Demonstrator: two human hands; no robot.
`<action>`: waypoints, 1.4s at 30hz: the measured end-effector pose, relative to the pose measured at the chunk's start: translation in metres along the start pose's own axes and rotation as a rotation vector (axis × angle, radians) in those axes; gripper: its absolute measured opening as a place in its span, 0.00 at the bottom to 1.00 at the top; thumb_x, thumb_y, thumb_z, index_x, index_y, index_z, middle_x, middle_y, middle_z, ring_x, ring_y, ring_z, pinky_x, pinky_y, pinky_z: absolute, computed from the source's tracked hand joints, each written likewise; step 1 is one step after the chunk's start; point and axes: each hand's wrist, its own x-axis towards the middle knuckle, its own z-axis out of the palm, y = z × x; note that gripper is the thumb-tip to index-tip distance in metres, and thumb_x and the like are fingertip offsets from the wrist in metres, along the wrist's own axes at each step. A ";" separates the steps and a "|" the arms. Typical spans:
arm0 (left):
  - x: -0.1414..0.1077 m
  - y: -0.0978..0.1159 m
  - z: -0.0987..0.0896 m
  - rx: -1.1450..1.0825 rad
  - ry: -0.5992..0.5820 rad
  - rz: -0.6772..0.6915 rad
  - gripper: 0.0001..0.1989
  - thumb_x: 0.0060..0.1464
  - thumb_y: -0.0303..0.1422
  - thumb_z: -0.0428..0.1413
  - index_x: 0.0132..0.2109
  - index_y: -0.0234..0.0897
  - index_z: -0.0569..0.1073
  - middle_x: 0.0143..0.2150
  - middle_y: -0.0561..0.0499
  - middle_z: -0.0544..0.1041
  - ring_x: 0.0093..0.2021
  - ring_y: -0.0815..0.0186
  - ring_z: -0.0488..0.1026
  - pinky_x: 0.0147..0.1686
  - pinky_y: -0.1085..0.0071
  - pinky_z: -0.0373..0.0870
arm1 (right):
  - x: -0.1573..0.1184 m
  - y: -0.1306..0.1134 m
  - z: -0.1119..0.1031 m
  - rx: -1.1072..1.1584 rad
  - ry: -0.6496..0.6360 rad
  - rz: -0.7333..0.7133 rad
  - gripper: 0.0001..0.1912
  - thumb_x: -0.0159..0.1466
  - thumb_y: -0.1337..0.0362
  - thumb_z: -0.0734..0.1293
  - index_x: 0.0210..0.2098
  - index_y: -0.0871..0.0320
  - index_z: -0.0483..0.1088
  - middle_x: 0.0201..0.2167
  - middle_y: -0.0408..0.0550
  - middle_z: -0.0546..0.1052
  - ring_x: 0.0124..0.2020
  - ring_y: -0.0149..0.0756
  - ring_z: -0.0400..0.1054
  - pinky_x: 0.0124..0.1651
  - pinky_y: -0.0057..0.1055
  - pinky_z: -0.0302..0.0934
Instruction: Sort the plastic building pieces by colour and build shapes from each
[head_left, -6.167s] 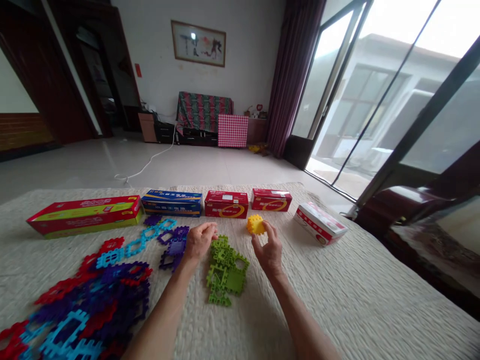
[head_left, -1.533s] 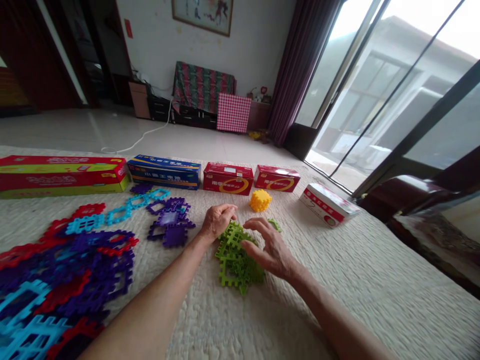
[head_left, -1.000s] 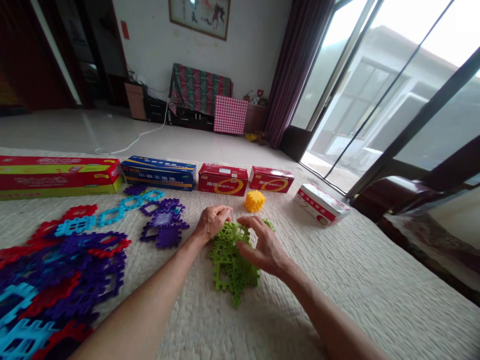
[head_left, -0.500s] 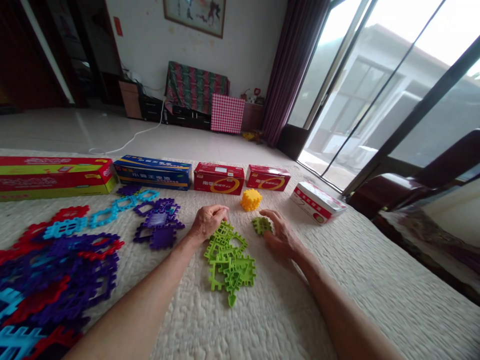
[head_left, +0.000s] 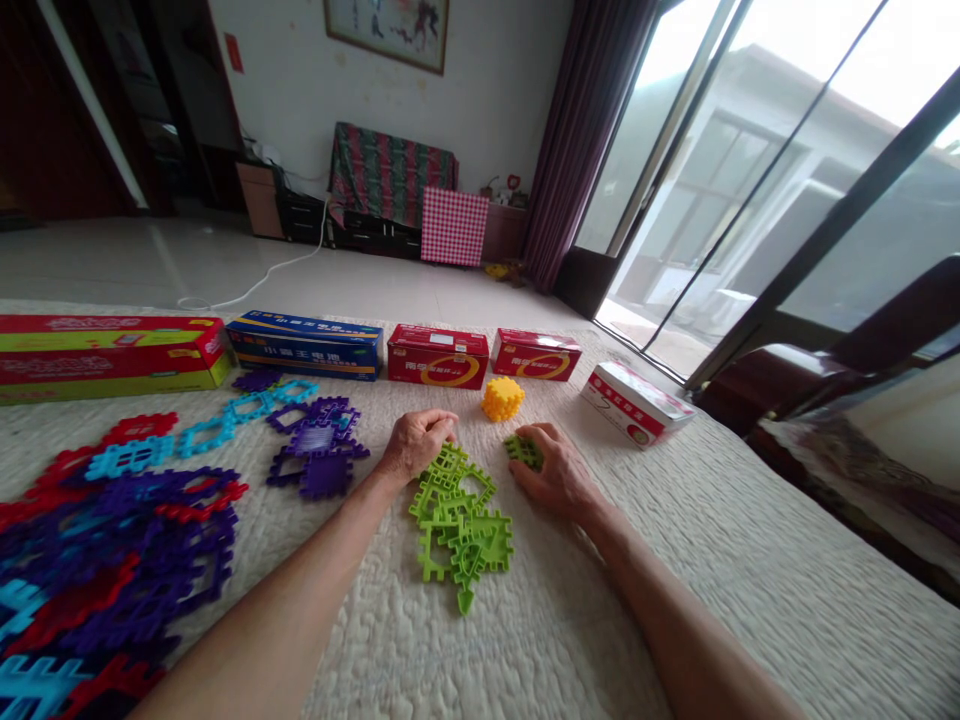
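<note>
Green interlocking plastic building pieces (head_left: 491, 540) lie in an overlapping heap before me, with a small heart-shaped piece at its near end. My left hand (head_left: 420, 443) is closed at the far left of the heap, its fingers curled together; whatever they may hold is hidden. To the right, a separate green lattice piece (head_left: 523, 452) sits between the thumb and fingers of my right hand (head_left: 559, 472), which partly covers it. Just beyond the hands stands a yellow cube (head_left: 502, 399) of notched pieces.
Purple pieces (head_left: 328, 470) and a mixed red, blue and purple pile (head_left: 150, 540) spread at left on the quilted cover (head_left: 750, 560). Along the back stand a red-green box (head_left: 112, 355), a blue box (head_left: 306, 345), red boxes (head_left: 439, 357) (head_left: 537, 355) and a white-red box (head_left: 637, 403).
The thumb and fingers of my right hand have closed in around the separate green lattice piece. My left hand and the green heap look almost unmoved.
</note>
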 end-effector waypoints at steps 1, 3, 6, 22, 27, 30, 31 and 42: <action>0.000 0.000 0.000 0.000 0.000 -0.001 0.15 0.51 0.38 0.51 0.37 0.34 0.79 0.26 0.51 0.79 0.27 0.67 0.73 0.29 0.74 0.66 | 0.000 0.001 0.001 0.010 0.017 -0.008 0.19 0.56 0.63 0.66 0.48 0.59 0.68 0.47 0.54 0.71 0.46 0.42 0.66 0.51 0.40 0.59; 0.000 0.000 0.000 0.000 -0.002 0.000 0.15 0.51 0.38 0.51 0.37 0.34 0.79 0.26 0.51 0.79 0.27 0.67 0.73 0.29 0.74 0.66 | 0.001 0.002 0.003 0.029 0.054 -0.030 0.20 0.56 0.64 0.66 0.48 0.59 0.67 0.49 0.54 0.70 0.48 0.42 0.65 0.52 0.40 0.59; 0.000 0.001 -0.001 -0.014 -0.004 -0.003 0.15 0.51 0.38 0.51 0.37 0.34 0.78 0.26 0.51 0.79 0.27 0.67 0.73 0.29 0.74 0.66 | 0.001 0.004 0.007 0.041 0.062 -0.042 0.21 0.55 0.63 0.67 0.49 0.58 0.67 0.51 0.55 0.69 0.50 0.43 0.64 0.53 0.41 0.59; -0.003 0.007 -0.005 -0.051 -0.005 -0.014 0.16 0.50 0.40 0.52 0.38 0.33 0.78 0.27 0.49 0.79 0.29 0.66 0.74 0.31 0.73 0.68 | 0.001 -0.035 -0.001 0.154 0.013 -0.139 0.11 0.60 0.67 0.63 0.42 0.56 0.70 0.37 0.48 0.73 0.35 0.34 0.68 0.41 0.33 0.62; -0.002 0.006 -0.003 -0.070 -0.003 -0.032 0.16 0.50 0.40 0.53 0.38 0.33 0.78 0.26 0.50 0.78 0.27 0.67 0.73 0.29 0.74 0.68 | -0.003 -0.059 0.006 0.059 -0.178 -0.011 0.06 0.57 0.63 0.67 0.33 0.57 0.73 0.29 0.46 0.71 0.28 0.32 0.64 0.33 0.30 0.58; -0.002 0.006 -0.003 -0.071 -0.004 -0.034 0.16 0.50 0.40 0.53 0.37 0.34 0.78 0.26 0.51 0.78 0.27 0.67 0.73 0.29 0.74 0.68 | -0.004 -0.060 0.011 0.015 -0.167 0.031 0.03 0.54 0.68 0.66 0.28 0.58 0.72 0.27 0.46 0.71 0.26 0.31 0.63 0.32 0.29 0.56; -0.002 0.006 -0.003 -0.070 -0.004 -0.034 0.16 0.49 0.40 0.53 0.37 0.34 0.78 0.26 0.51 0.78 0.27 0.67 0.73 0.29 0.74 0.68 | -0.004 -0.060 0.011 0.017 -0.154 0.035 0.03 0.54 0.69 0.65 0.27 0.58 0.71 0.26 0.45 0.71 0.26 0.31 0.63 0.31 0.29 0.55; -0.002 0.006 -0.004 -0.082 -0.017 -0.049 0.16 0.49 0.40 0.53 0.37 0.33 0.78 0.26 0.50 0.78 0.26 0.67 0.73 0.28 0.74 0.67 | 0.009 -0.043 -0.013 0.151 0.059 -0.002 0.03 0.53 0.71 0.63 0.27 0.58 0.65 0.23 0.41 0.70 0.24 0.29 0.61 0.29 0.27 0.54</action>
